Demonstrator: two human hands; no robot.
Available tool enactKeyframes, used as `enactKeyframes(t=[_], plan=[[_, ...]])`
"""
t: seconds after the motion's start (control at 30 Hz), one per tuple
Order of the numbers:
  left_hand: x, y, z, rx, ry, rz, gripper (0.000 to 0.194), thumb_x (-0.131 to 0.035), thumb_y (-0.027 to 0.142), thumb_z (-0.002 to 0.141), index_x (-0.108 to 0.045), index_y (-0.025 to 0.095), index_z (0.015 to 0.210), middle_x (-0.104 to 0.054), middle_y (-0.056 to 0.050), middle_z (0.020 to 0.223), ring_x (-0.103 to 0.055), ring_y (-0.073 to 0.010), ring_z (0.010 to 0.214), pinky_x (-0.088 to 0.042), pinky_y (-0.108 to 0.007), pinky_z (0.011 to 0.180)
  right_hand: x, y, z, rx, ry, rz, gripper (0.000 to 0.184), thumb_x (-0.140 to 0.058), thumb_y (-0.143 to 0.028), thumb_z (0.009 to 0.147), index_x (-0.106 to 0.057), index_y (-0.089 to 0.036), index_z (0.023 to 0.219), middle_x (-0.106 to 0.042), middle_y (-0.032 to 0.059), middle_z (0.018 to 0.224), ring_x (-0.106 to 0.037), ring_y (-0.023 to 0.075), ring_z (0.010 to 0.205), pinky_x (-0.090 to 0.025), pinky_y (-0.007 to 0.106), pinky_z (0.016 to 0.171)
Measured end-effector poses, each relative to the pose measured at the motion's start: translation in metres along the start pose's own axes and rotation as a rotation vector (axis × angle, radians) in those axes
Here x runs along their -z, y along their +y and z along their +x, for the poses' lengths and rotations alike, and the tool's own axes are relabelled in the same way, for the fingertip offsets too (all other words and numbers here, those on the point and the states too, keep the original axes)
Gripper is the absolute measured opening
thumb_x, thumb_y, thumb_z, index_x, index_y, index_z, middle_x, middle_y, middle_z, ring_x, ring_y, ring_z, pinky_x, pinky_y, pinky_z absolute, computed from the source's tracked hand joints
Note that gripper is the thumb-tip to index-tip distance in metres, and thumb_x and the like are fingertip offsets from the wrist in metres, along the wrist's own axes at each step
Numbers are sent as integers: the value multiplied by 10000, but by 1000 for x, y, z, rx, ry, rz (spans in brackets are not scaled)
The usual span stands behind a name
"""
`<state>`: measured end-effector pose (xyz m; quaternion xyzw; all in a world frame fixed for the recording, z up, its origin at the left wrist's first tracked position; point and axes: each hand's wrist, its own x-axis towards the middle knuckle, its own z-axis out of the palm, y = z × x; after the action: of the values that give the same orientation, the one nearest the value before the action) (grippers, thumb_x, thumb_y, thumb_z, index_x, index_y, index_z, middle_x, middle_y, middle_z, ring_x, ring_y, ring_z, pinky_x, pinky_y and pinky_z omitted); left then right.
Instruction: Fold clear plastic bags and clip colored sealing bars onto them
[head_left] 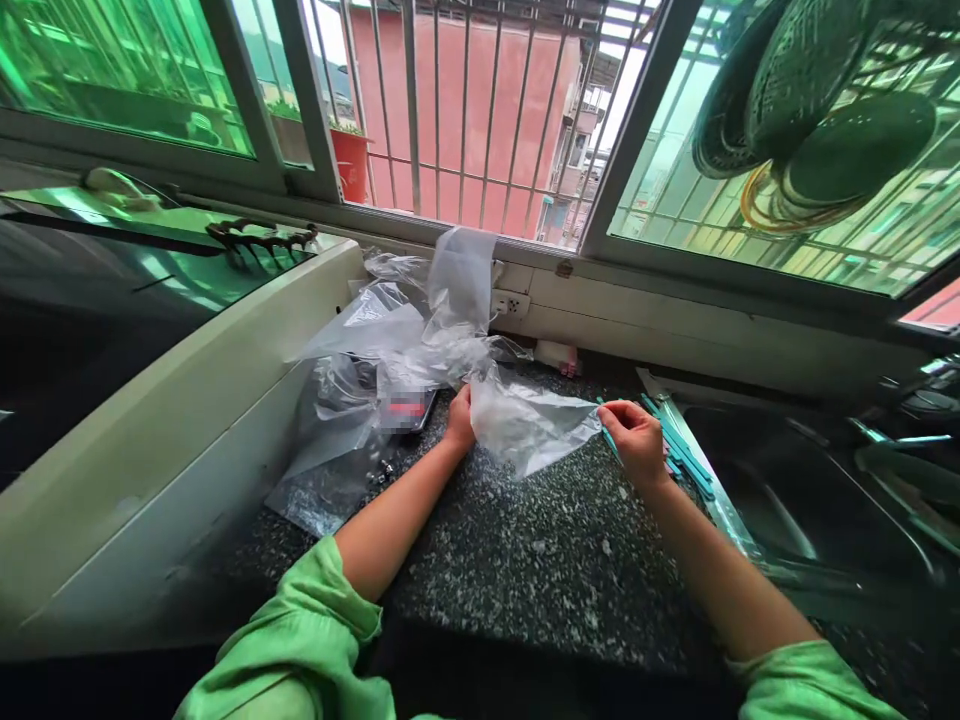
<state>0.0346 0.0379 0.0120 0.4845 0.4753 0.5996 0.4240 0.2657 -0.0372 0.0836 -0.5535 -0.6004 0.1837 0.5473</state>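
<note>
A clear plastic bag [525, 420] is stretched between my two hands above the speckled dark countertop [540, 560]. My left hand [460, 420] is closed around its gathered left side, with the fingers partly hidden behind the film. At the right, my right hand [636, 438] pinches a corner of the same bag between thumb and fingers. More crumpled clear plastic bags [360, 350] lie heaped to the left and behind my left hand. Under this heap a dark flat object [420, 412] with a blurred label partly shows. Teal strips [686, 455] lie just beyond my right hand.
A sink [795, 480] with a metal rim is on the right. On the left stands a pale raised panel [187, 400] beside a dark glossy surface. A wall socket [511, 304] and a small pinkish-white item [556, 356] are at the back, under the barred window.
</note>
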Motion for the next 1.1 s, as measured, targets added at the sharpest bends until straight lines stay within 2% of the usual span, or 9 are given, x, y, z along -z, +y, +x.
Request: enactKeyframes(t=[0.23, 0.43, 0.5, 0.63, 0.7, 0.8, 0.9, 1.0, 1.1], plan=[[6, 10, -27, 250, -99, -111, 255, -528, 404, 704, -524, 149, 696, -534, 23, 538, -483, -89, 423, -391, -204, 415, 31, 47, -28, -138, -129, -287, 233, -541, -379, 679, -627, -163, 689, -647, 34, 643, -570, 155, 588, -426, 267, 571], [10, 25, -29, 389, -126, -83, 351, -455, 496, 763, -507, 149, 773, -563, -13, 601, -514, -102, 444, -372, -203, 415, 41, 40, -31, -159, -235, -834, 193, -500, -301, 733, -667, -206, 746, -680, 24, 662, -610, 167, 619, -336, 238, 505], [13, 31, -32, 224, -97, 53, 358, -463, 507, 757, -511, 154, 789, -565, -19, 641, -520, -110, 502, -390, -217, 464, 42, 36, -31, -152, -268, -948, 198, -490, -294, 748, -671, -215, 756, -686, 29, 671, -618, 174, 624, -313, 239, 488], [11, 43, -52, -330, -82, 484, 351, -525, 500, 729, -552, 168, 842, -558, -16, 701, -513, -127, 631, -418, -243, 623, 44, 35, -30, -120, -288, -1123, 208, -472, -281, 771, -671, -226, 792, -694, 52, 702, -622, 194, 617, -310, 257, 486], [5, 47, -66, -423, -181, 687, 387, -547, 529, 708, -571, 175, 863, -564, -12, 679, -512, -132, 619, -405, -244, 628, 44, 38, -30, -85, -271, -1147, 206, -467, -272, 779, -667, -227, 804, -691, 58, 702, -616, 192, 607, -324, 262, 498], [-5, 47, -79, -386, -296, 1008, 392, -553, 551, 699, -593, 175, 802, -606, -39, 676, -549, -162, 641, -366, -243, 593, 43, 41, -32, -2, -231, -1070, 188, -478, -272, 788, -655, -210, 808, -677, 55, 702, -607, 188, 622, -347, 263, 532], [-8, 43, -78, -328, -351, 1170, 259, -492, 407, 777, -598, 181, 710, -645, -66, 720, -577, -183, 691, -329, -245, 568, 37, 38, -39, 175, -267, -838, 194, -498, -314, 808, -639, -183, 827, -655, 50, 718, -593, 168, 651, -370, 251, 582], [-2, 40, -65, -231, -347, 1160, 220, -458, 297, 780, -593, 188, 645, -645, -50, 686, -567, -172, 659, -302, -245, 549, 27, 31, -50, 401, -554, -633, 230, -546, -383, 794, -630, -175, 844, -631, 40, 715, -563, 141, 640, -365, 232, 592], [10, 40, -49, -154, -310, 1066, 240, -460, 310, 771, -580, 179, 611, -622, -32, 630, -535, -153, 604, -296, -239, 544, 16, 26, -61, 557, -811, -633, 252, -600, -426, 751, -625, -180, 800, -613, 37, 730, -541, 143, 659, -339, 235, 583]])
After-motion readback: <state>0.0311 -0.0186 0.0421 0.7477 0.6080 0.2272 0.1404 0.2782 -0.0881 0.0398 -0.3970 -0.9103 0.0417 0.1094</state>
